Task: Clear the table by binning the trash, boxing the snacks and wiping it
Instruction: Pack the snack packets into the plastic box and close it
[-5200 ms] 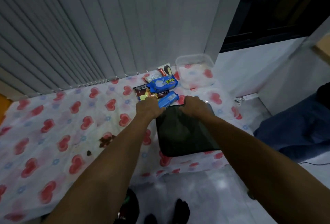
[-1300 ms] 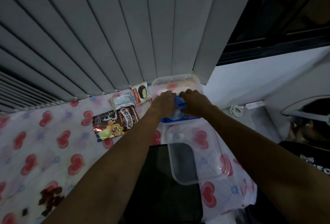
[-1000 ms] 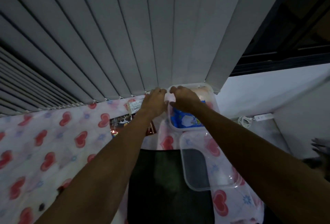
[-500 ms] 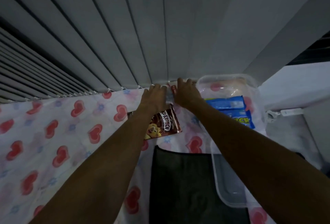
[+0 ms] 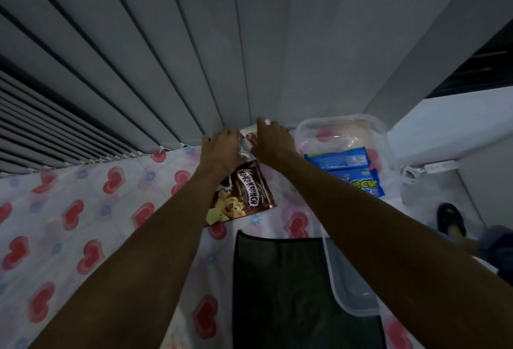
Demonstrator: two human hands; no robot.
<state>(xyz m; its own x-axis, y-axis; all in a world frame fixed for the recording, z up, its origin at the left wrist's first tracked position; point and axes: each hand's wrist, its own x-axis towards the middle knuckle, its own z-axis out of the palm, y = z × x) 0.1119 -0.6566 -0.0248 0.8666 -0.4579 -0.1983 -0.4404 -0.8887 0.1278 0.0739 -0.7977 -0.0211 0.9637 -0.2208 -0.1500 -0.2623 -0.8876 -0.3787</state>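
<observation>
My left hand (image 5: 222, 151) and my right hand (image 5: 273, 143) meet at the far edge of the table, against the blinds. The left hand's fingers close on a silver snack packet (image 5: 243, 150). The right hand's fingers close on a small white-and-red snack packet (image 5: 250, 132). A brown Koko Krunch packet (image 5: 245, 195) lies flat just below my hands, partly under my left wrist. To the right stands a clear plastic box (image 5: 340, 123) with two blue snack packets (image 5: 338, 158) inside. Its clear lid (image 5: 351, 290) lies nearer to me.
The heart-print tablecloth (image 5: 83, 209) covers the table. A black mat (image 5: 288, 293) lies at the near edge, partly under the lid. Grey vertical blinds (image 5: 194, 57) rise right behind the table. On the floor at right are a power strip (image 5: 441, 166) and a person's sandalled foot (image 5: 449, 219).
The blue packets went from the table into the clear box. Both hands then moved left from the box to the two small packets by the blinds and closed on them.
</observation>
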